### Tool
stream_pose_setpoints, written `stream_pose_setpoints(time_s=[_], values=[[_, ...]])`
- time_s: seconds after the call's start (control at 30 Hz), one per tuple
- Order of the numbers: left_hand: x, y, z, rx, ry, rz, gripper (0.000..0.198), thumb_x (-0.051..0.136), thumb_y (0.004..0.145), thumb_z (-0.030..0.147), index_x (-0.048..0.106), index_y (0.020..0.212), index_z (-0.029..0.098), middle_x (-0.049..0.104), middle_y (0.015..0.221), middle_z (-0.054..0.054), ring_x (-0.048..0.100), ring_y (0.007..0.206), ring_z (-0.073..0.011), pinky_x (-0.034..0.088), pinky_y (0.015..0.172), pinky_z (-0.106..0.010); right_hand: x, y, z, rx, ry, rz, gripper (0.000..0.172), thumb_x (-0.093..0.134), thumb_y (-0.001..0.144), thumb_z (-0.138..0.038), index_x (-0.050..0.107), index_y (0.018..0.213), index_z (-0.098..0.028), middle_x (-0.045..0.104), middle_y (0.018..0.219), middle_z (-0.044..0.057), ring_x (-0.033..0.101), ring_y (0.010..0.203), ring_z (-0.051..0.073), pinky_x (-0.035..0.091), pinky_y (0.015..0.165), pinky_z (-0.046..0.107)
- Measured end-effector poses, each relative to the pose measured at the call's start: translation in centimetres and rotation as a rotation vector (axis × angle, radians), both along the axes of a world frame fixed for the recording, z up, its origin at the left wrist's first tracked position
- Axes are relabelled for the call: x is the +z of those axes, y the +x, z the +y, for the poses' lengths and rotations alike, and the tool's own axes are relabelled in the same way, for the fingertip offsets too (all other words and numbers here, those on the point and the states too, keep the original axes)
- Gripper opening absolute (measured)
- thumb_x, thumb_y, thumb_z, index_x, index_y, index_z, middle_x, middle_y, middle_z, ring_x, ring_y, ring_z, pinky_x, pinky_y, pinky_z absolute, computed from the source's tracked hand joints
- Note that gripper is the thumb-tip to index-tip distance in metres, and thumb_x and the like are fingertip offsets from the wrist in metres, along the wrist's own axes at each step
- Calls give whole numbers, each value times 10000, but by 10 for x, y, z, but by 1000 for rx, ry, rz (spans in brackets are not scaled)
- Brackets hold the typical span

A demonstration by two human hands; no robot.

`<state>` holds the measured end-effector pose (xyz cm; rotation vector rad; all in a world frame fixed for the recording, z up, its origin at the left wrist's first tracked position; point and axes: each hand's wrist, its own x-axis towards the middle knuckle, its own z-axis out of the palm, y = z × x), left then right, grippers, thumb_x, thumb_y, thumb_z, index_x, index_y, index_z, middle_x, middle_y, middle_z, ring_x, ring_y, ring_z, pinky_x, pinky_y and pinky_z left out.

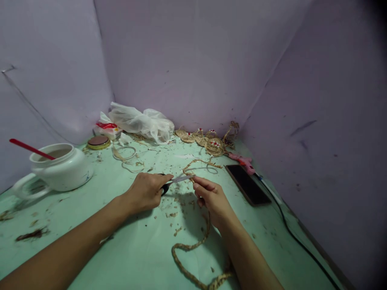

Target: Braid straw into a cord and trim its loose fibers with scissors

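My left hand (pixel 147 190) is closed on the black handles of a pair of scissors (pixel 180 179), whose blades point right. The blade tips reach the braided rope (pixel 190 246) where my right hand (pixel 209 195) pinches it. From the pinch, one length of rope curves away over the table towards the back. The other length hangs below my right hand and loops towards the front edge, partly hidden by my right forearm. Whether the blades touch the rope I cannot tell.
Right of my hands lie a phone (pixel 248 186) and a pink glue gun (pixel 242 162) with a black cable. Coiled rope pieces with red and white beads (pixel 214 146) and a plastic bag (pixel 145 123) lie by the back wall. A white mug (pixel 68 171) stands left.
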<state>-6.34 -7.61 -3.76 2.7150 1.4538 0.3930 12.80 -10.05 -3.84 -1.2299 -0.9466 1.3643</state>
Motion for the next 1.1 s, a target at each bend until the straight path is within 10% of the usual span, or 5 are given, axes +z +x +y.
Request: stream_pose_setpoints(time_s=[0.23, 0.83, 1.1], values=[[3, -2, 3, 107, -100, -254, 394, 452, 683, 199, 563, 1051, 282, 671, 856, 36, 601, 743, -140, 406, 635, -219, 2, 1, -1, 1, -2, 21, 363, 665, 558, -225, 684, 910, -138, 473, 493, -54, 357, 430, 56, 291, 414, 207], [-2, 4, -3, 40, 147, 124, 516, 417, 680, 147, 449, 1186, 244, 649, 878, -21, 614, 767, -219, 419, 576, -304, -2, -2, -1, 15, 33, -27, 573, 650, 559, -221, 577, 1120, -132, 494, 606, -52, 393, 424, 53, 322, 418, 226], [-2, 0, 1, 47, 63, -27, 462, 409, 693, 137, 509, 1125, 267, 675, 877, 10, 619, 760, -178, 423, 599, -263, 1, -1, -2, 21, 22, -28, 544, 651, 559, -208, 597, 1097, -145, 492, 615, -48, 393, 434, 53, 316, 423, 225]])
